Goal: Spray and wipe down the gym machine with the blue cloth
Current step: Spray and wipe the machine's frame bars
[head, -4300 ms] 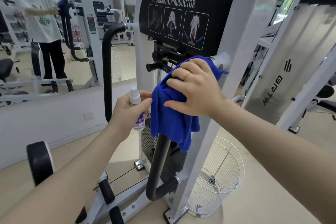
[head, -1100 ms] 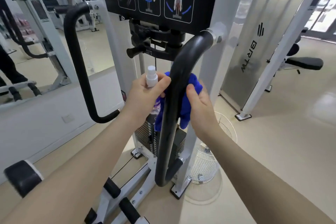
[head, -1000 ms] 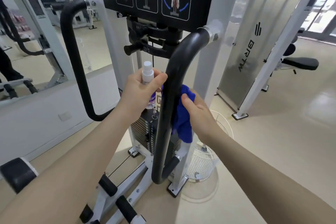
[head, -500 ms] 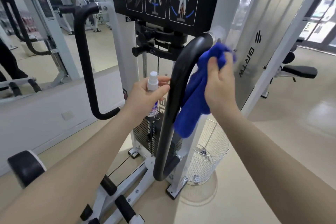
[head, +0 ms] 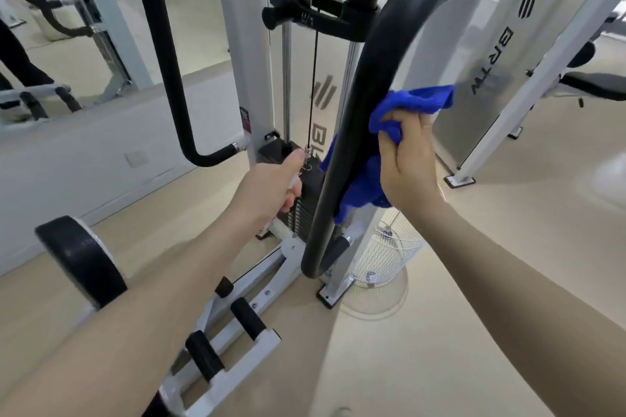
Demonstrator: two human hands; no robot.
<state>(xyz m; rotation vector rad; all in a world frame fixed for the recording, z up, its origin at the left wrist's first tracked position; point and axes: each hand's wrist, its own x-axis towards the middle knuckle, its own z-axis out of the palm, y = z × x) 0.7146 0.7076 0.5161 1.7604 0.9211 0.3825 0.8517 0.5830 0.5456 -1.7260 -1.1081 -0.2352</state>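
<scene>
My right hand (head: 406,159) grips the blue cloth (head: 410,105) and presses it against the right side of the gym machine's black curved handle bar (head: 369,91), about halfway down. Part of the cloth wraps behind the bar and hangs below my hand. To the left of the bar my left hand (head: 271,186) is closed around the small spray bottle (head: 294,187), which is almost hidden in the fist. The white machine frame (head: 247,44) and its weight stack (head: 305,206) stand just behind both hands.
A second black handle bar (head: 159,44) curves down at left, beside a mirror wall (head: 67,44). A white wire basket (head: 386,254) stands on the floor behind the machine's foot. Black foot pegs (head: 249,318) and a round pad (head: 81,261) are low left. Another machine (head: 548,54) is at right.
My right hand has slid the cloth down the bar from near its top bend to the middle. My left hand has dropped lower with the bottle. The view has tilted downward.
</scene>
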